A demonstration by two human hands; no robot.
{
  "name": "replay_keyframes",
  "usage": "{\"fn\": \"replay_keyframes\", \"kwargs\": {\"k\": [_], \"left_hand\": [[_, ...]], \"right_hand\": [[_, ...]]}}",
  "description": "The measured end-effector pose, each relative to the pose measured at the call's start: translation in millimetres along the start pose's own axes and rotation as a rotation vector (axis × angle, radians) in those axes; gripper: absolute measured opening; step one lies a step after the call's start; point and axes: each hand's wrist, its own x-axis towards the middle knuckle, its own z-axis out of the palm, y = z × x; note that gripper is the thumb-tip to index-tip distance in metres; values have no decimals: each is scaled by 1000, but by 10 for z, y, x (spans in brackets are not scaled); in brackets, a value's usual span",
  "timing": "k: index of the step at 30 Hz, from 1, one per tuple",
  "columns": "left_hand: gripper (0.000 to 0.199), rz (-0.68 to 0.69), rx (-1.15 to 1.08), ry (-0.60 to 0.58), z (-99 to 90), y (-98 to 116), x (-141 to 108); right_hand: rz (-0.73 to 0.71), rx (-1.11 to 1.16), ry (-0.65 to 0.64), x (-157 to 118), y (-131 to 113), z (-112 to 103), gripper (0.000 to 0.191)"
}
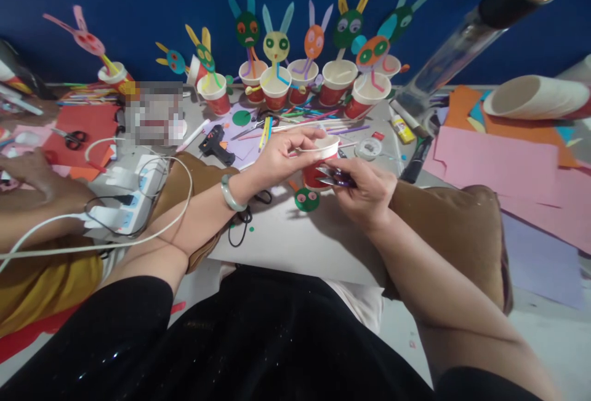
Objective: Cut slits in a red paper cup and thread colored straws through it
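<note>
My left hand (pixel 293 149), with a bangle at the wrist, grips a red paper cup (pixel 311 174) by its white rim. The cup is tilted above the table in front of me. In my right hand (pixel 364 188) is a pair of scissors (pixel 340 177) with dark purple handles. Their slightly parted metal blades point left at the cup's side; whether they touch it I cannot tell. Just below the cup shows a green paper face (pixel 307 200) with pink eyes. My fingers partly cover the cup's rim.
Several cups with paper-faced figures, one a cup with a yellow face (pixel 276 88), line the back. A black glue gun (pixel 216 144) lies left, near a white power strip (pixel 141 194) with cables. Pink paper (pixel 496 164) is at right. Another person's hand (pixel 34 173) is at far left.
</note>
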Motion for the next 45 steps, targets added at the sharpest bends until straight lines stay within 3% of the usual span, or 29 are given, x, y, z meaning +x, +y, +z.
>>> {"fn": "replay_keyframes", "kwargs": {"k": [3, 8, 17, 24, 29, 37, 41, 45], "left_hand": [[39, 46, 21, 48, 78, 6, -45], [37, 101, 77, 94, 146, 23, -101], [39, 165, 111, 46, 103, 81, -86], [39, 135, 92, 48, 108, 81, -90], [41, 91, 86, 16, 89, 81, -73], [32, 44, 49, -11, -19, 106, -29], [30, 59, 75, -29, -40, 69, -16], [33, 104, 91, -37, -27, -5, -10]], "right_hand": [[-26, -20, 68, -34, -22, 13, 21], [15, -75, 51, -55, -48, 10, 17], [-89, -104, -23, -87, -4, -28, 19], [-172, -292, -88, -59, 3, -33, 21], [-153, -245, -127, -21, 39, -3, 17], [-200, -178, -82, -14, 73, -1, 16], [-234, -105, 7, -37, 87, -4, 21], [-215, -226, -7, -36, 98, 9, 24]]}}
